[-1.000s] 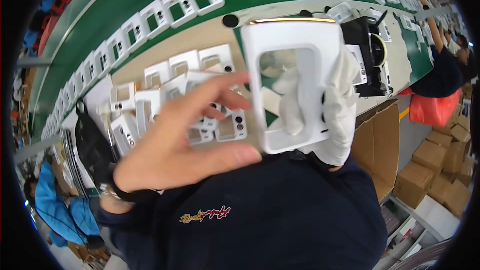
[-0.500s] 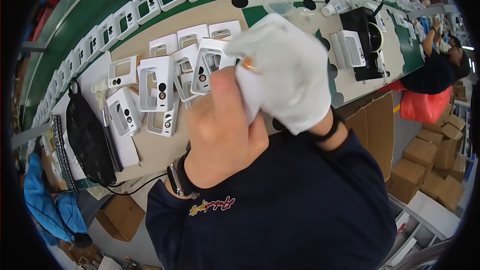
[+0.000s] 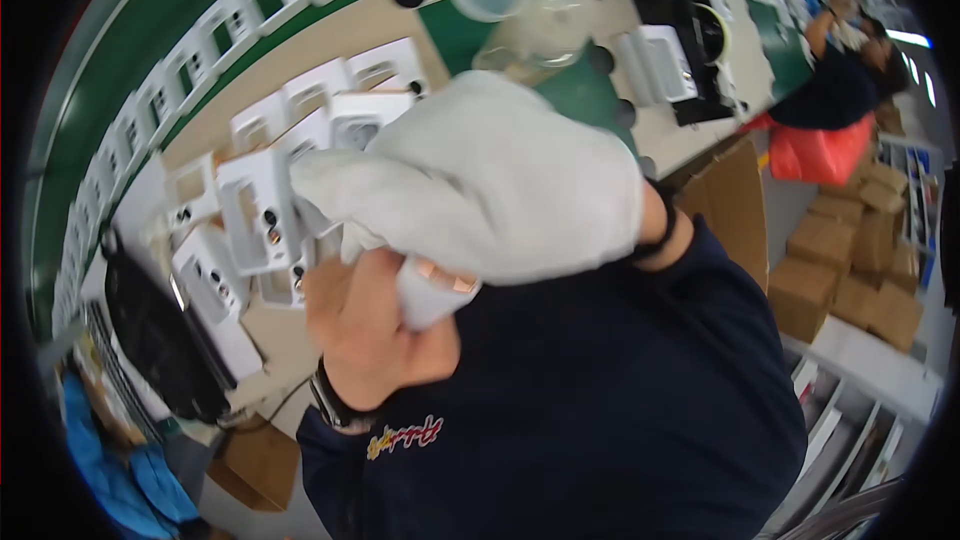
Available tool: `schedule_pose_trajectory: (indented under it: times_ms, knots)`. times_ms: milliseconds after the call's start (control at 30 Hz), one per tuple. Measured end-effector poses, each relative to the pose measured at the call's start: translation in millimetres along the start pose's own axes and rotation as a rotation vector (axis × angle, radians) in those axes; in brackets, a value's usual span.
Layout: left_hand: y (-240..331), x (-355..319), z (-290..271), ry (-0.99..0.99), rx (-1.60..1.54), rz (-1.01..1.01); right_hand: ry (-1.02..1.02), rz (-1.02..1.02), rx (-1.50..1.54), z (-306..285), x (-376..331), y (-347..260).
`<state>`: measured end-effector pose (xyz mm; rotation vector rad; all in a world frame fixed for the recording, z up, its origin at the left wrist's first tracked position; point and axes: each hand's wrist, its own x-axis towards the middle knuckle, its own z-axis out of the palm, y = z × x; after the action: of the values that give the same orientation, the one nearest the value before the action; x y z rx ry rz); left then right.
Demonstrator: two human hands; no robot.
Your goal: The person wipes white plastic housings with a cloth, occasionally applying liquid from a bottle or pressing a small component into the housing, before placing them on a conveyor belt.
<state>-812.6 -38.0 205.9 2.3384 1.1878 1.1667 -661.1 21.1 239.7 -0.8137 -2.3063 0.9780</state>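
Observation:
Near my chest, my left hand [image 3: 370, 335], with a watch on its wrist, is closed round a small white piece [image 3: 425, 302] that has a copper-coloured patch on top. White cloth [image 3: 500, 180] covers my right hand [image 3: 590, 195] almost down to the black wristband, so its fingers are hidden. The cloth's bunched end lies over my left fingertips, right beside the white piece. Motion blurs both hands. Behind them on the table stand several white open-framed housings [image 3: 255, 210] with round dark buttons, partly hidden by the cloth.
Along the green far strip runs a row of similar white housings [image 3: 222, 35]. Clear plastic tubs [image 3: 548, 32] and a black stand [image 3: 672, 10] are at the back right. A black pouch [image 3: 155, 330] lies at left. Cardboard boxes [image 3: 815, 270] and a seated person [image 3: 835, 90] are on the right.
My cloth-covered right hand has swept left and down across the left hand. The left hand has dropped lower and left, and the white piece now shows more. The whole view has shifted.

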Motion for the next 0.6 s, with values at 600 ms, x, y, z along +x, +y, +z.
schedule_pose_trajectory:
  times_ms: [600]
  knots:
    - [-11.3,35.8,33.1,0.562,-1.029,-0.981,0.807,-0.091,0.127,61.8,-5.6,20.7]
